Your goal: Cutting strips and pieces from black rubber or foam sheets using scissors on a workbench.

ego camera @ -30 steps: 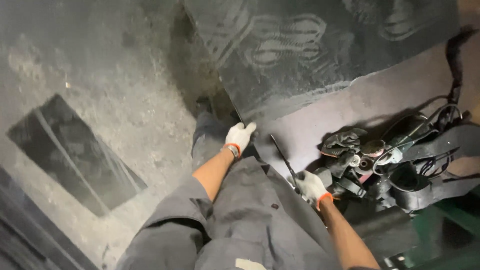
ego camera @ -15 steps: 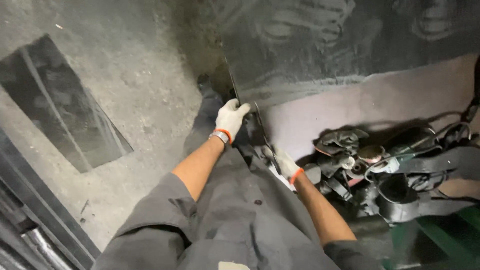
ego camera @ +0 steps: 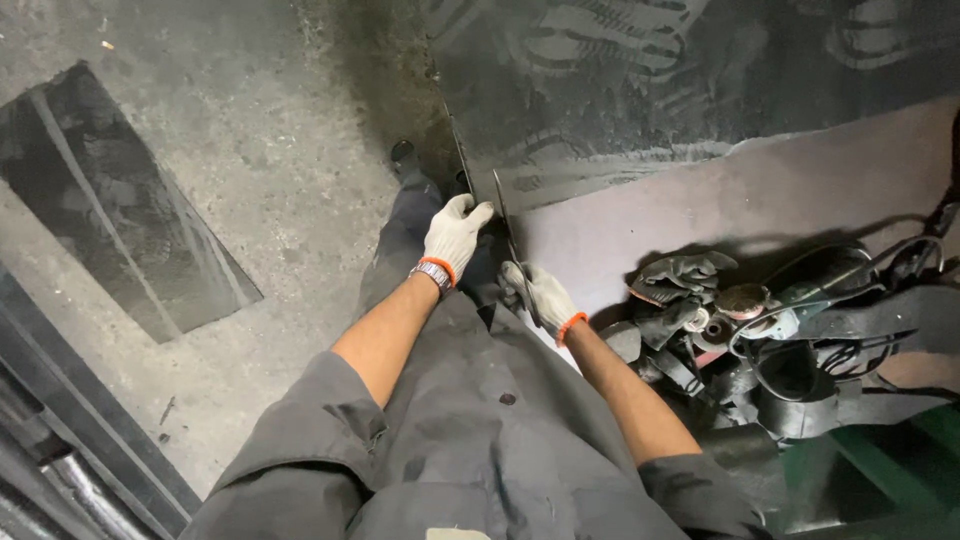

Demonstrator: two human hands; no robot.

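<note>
My left hand (ego camera: 455, 235), in a white glove with an orange cuff, rests its fingers on the near edge of a large black sheet (ego camera: 640, 90) marked with dusty shoe prints. Just to its right, my right hand (ego camera: 537, 292), gloved the same way, grips a thin dark blade-like strip (ego camera: 506, 220) that stands on edge along the sheet's cut border. Whether the strip is a tool or part of the sheet I cannot tell. My grey coveralls (ego camera: 480, 440) fill the lower middle of the view.
A grey-purple board (ego camera: 800, 185) lies under the black sheet. To the right sits a pile of work gloves, straps and cables (ego camera: 790, 330) beside a green frame (ego camera: 900, 450). A dark offcut (ego camera: 120, 215) lies on the concrete floor at left, with metal rails (ego camera: 60, 460) at bottom left.
My right hand has moved left from the pile of straps to the sheet's edge, carrying the thin strip. My left hand has shifted up onto the sheet edge, and the view has come closer.
</note>
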